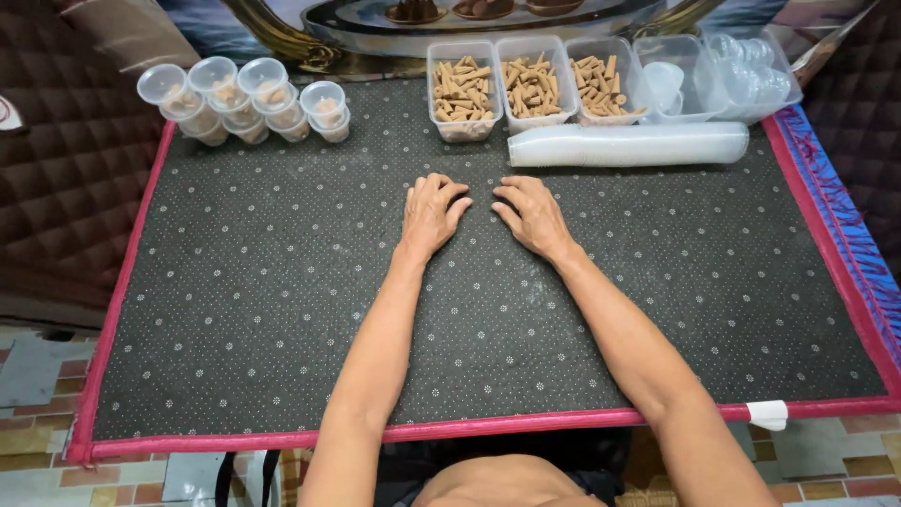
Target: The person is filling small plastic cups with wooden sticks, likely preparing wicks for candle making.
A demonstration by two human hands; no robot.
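Left hand (pixel 431 213) and right hand (pixel 532 214) flat, palms down, fingers loosely spread, holding nothing, side by side on dark grey dotted mat with pink border (pixel 282 310). At twelve o'clock from hands, lying stack of clear plastic lids (pixel 627 145); beyond, three clear rectangular tubs of tan incense cones (pixel 531 86). At ten o'clock, cluster of small clear filled cups (pixel 246 101).

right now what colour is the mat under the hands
Dark grey mat with small white dots, pink edge; head view.
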